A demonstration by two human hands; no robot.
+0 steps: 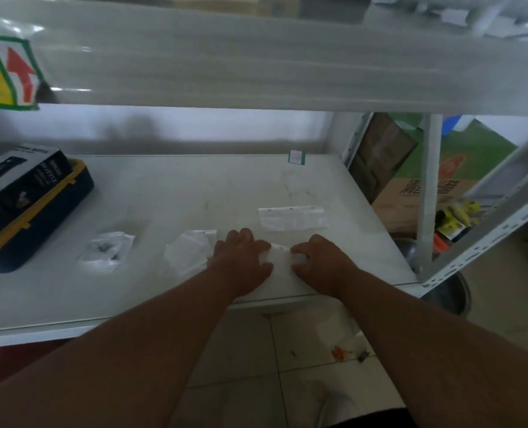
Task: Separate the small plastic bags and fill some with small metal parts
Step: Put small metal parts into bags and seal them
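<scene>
Both hands, left (pixel 241 257) and right (pixel 321 257), fingers curled, pinch one bag (pixel 279 257) flat at desk (pixel 194 186) front edge. Loose bags (pixel 188 251) just left; filled bag (pixel 108 250) further left. Advice: pull apart gently, avoiding tears.

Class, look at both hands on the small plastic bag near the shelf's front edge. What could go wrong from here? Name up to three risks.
1. The bag held between the left hand and right hand lies close to the shelf's front edge; it may slip off onto the floor.
2. The bag with metal parts looks crumpled; parts might spill.
3. The loose bags beside the left hand could get swept aside.
</scene>
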